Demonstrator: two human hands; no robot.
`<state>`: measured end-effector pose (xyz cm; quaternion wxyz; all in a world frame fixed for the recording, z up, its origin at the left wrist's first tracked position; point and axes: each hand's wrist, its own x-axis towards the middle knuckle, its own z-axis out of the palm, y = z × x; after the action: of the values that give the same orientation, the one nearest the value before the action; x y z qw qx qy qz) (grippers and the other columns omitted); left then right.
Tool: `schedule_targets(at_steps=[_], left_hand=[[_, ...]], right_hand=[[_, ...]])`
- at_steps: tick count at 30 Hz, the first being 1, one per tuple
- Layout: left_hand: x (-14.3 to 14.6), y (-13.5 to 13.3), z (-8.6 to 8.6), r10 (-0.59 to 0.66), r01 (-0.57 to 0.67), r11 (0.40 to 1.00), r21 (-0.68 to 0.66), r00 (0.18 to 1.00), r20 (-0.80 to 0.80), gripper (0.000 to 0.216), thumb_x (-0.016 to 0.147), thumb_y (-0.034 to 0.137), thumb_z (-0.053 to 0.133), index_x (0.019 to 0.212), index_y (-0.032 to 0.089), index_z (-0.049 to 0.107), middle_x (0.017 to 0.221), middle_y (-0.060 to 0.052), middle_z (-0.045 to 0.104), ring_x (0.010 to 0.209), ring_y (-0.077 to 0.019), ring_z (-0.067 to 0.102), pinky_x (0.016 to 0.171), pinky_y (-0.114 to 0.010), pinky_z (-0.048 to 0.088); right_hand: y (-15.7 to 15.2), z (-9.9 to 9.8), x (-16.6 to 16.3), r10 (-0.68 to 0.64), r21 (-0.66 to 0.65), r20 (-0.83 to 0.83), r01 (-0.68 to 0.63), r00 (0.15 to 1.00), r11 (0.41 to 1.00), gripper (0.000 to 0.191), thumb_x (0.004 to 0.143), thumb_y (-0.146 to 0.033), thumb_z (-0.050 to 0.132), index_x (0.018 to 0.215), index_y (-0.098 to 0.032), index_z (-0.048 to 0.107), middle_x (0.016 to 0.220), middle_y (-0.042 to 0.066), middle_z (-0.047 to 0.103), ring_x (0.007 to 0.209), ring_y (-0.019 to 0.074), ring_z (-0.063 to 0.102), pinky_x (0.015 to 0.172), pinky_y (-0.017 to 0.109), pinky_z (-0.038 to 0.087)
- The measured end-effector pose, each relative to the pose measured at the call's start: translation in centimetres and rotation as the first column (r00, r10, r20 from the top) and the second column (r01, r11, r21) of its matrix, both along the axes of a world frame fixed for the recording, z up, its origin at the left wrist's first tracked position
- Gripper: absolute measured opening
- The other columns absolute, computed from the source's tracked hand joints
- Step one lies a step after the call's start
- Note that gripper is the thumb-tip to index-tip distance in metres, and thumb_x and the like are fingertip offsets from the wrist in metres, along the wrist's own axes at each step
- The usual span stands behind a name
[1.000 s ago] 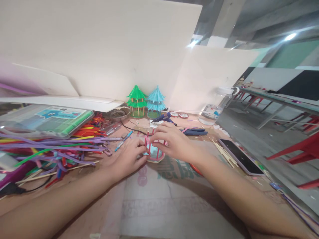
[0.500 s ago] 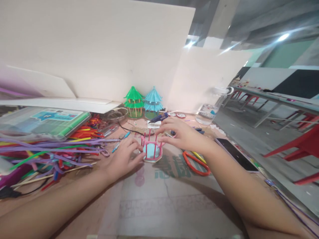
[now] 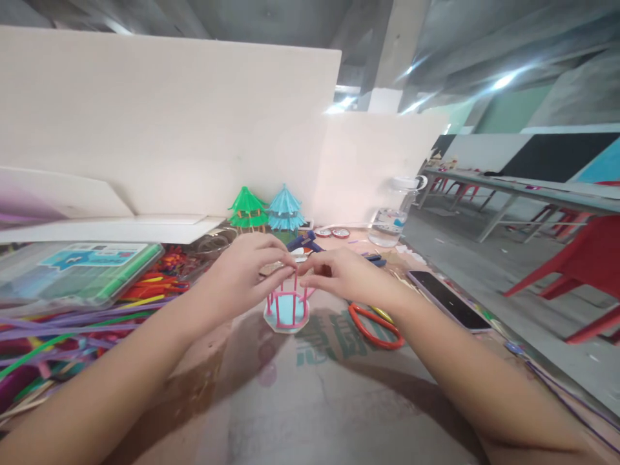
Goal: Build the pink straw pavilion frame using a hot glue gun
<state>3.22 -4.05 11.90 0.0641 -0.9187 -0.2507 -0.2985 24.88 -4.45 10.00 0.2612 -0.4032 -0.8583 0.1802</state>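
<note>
A small model (image 3: 285,310) with a light blue floor and pink upright sticks stands on the cardboard sheet (image 3: 310,387). My left hand (image 3: 242,274) and my right hand (image 3: 339,276) hover just above it, fingertips pinched together over the tops of the pink sticks. Whether either pinch holds a stick I cannot make out. Behind them stand a finished green pavilion model (image 3: 247,210) and a blue pavilion model (image 3: 285,208) against the white board.
Coloured pipe cleaners and sticks (image 3: 62,316) pile up at left under a clear plastic case (image 3: 72,268). Orange-handled scissors (image 3: 375,323), a phone (image 3: 445,300), a glue gun (image 3: 303,242) and a water bottle (image 3: 392,213) lie to the right. Red chairs (image 3: 576,271) stand beyond.
Both hands rose from the sides of the pink model to its top and came together fingertip to fingertip. The view tilted upward.
</note>
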Motion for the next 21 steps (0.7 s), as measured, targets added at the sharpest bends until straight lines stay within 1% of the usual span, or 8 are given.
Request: schedule_targets(at_steps=[1, 3, 6, 8, 10, 13, 17, 21], left_hand=[[-0.2, -0.1, -0.2, 0.001, -0.001, 1.0, 0.009, 1.0, -0.012, 0.025, 0.096, 0.032, 0.049, 0.093, 0.023, 0.073, 0.098, -0.003, 0.07, 0.094, -0.0192, 0.063, 0.084, -0.035, 0.045], [-0.5, -0.4, -0.5, 0.012, -0.011, 1.0, 0.012, 0.999, -0.049, 0.024, 0.095, 0.032, 0.051, 0.092, 0.024, 0.073, 0.099, -0.003, 0.07, 0.094, -0.0198, 0.063, 0.086, -0.037, 0.045], [-0.8, -1.0, -0.4, 0.037, -0.038, 0.999, -0.013, 0.995, -0.095, 0.024, 0.095, 0.032, 0.051, 0.093, 0.024, 0.073, 0.101, -0.004, 0.07, 0.096, -0.0203, 0.063, 0.087, -0.037, 0.045], [-0.8, -1.2, -0.4, 0.04, -0.044, 0.999, -0.026, 0.993, -0.114, 0.024, 0.096, 0.033, 0.05, 0.093, 0.023, 0.073, 0.102, -0.005, 0.07, 0.097, -0.0204, 0.063, 0.087, -0.038, 0.045], [-0.8, -1.2, -0.5, 0.044, -0.047, 0.999, -0.026, 0.992, -0.115, 0.024, 0.096, 0.033, 0.05, 0.093, 0.023, 0.072, 0.103, -0.004, 0.07, 0.097, -0.0204, 0.062, 0.087, -0.038, 0.045], [-0.8, -1.0, -1.0, 0.049, -0.05, 0.999, -0.006, 0.993, -0.111, 0.021, 0.095, 0.03, 0.052, 0.092, 0.024, 0.072, 0.103, -0.004, 0.069, 0.098, -0.0206, 0.061, 0.087, -0.037, 0.045], [-0.8, -0.7, -1.5, 0.049, -0.044, 0.998, 0.043, 0.992, -0.115, 0.023, 0.096, 0.028, 0.051, 0.089, 0.023, 0.072, 0.1, -0.004, 0.068, 0.095, -0.0205, 0.061, 0.085, -0.038, 0.044], [-0.8, -0.7, -1.5, 0.051, -0.043, 0.997, 0.067, 0.992, -0.115, 0.021, 0.095, 0.026, 0.051, 0.091, 0.022, 0.071, 0.101, -0.005, 0.068, 0.097, -0.0199, 0.062, 0.087, -0.037, 0.045]], right_hand=[[-0.3, 0.0, 0.0, -0.014, -0.043, -0.006, 0.013, 1.0, 0.999, 0.016, 0.09, -0.028, 0.064, 0.098, -0.019, 0.075, 0.071, -0.001, 0.066, 0.06, 0.0109, 0.052, 0.057, 0.023, 0.036], [-0.8, -0.1, 0.0, -0.022, -0.082, 0.024, 0.024, 0.999, 0.996, 0.021, 0.089, -0.029, 0.065, 0.104, -0.019, 0.074, 0.07, -0.002, 0.063, 0.059, 0.0103, 0.05, 0.057, 0.023, 0.034], [-1.2, -0.4, 0.0, -0.012, -0.144, 0.066, 0.021, 0.998, 0.989, 0.028, 0.087, -0.027, 0.067, 0.113, -0.017, 0.071, 0.066, -0.003, 0.058, 0.059, 0.0097, 0.048, 0.057, 0.022, 0.032], [-1.2, -0.7, -0.1, 0.002, -0.182, 0.063, 0.009, 0.998, 0.983, 0.031, 0.087, -0.025, 0.066, 0.117, -0.017, 0.07, 0.064, -0.004, 0.055, 0.057, 0.0092, 0.046, 0.057, 0.021, 0.031], [-1.2, -0.9, -0.3, 0.006, -0.191, 0.044, 0.002, 0.999, 0.982, 0.03, 0.088, -0.025, 0.065, 0.117, -0.019, 0.07, 0.062, -0.004, 0.054, 0.055, 0.0089, 0.044, 0.055, 0.021, 0.03], [-1.1, -1.3, -0.6, 0.011, -0.191, 0.0, -0.011, 1.0, 0.981, 0.028, 0.088, -0.026, 0.064, 0.113, -0.019, 0.072, 0.063, -0.004, 0.056, 0.055, 0.0091, 0.045, 0.054, 0.021, 0.03], [-1.0, -1.7, -0.9, 0.012, -0.172, 0.006, -0.011, 1.0, 0.985, 0.027, 0.086, -0.022, 0.065, 0.112, -0.018, 0.073, 0.062, -0.004, 0.056, 0.055, 0.009, 0.044, 0.053, 0.021, 0.03], [-0.8, -2.1, -1.0, 0.05, -0.148, -0.003, -0.05, 0.999, 0.988, 0.027, 0.086, -0.02, 0.064, 0.112, -0.019, 0.073, 0.064, -0.004, 0.056, 0.055, 0.008, 0.043, 0.055, 0.02, 0.031]])
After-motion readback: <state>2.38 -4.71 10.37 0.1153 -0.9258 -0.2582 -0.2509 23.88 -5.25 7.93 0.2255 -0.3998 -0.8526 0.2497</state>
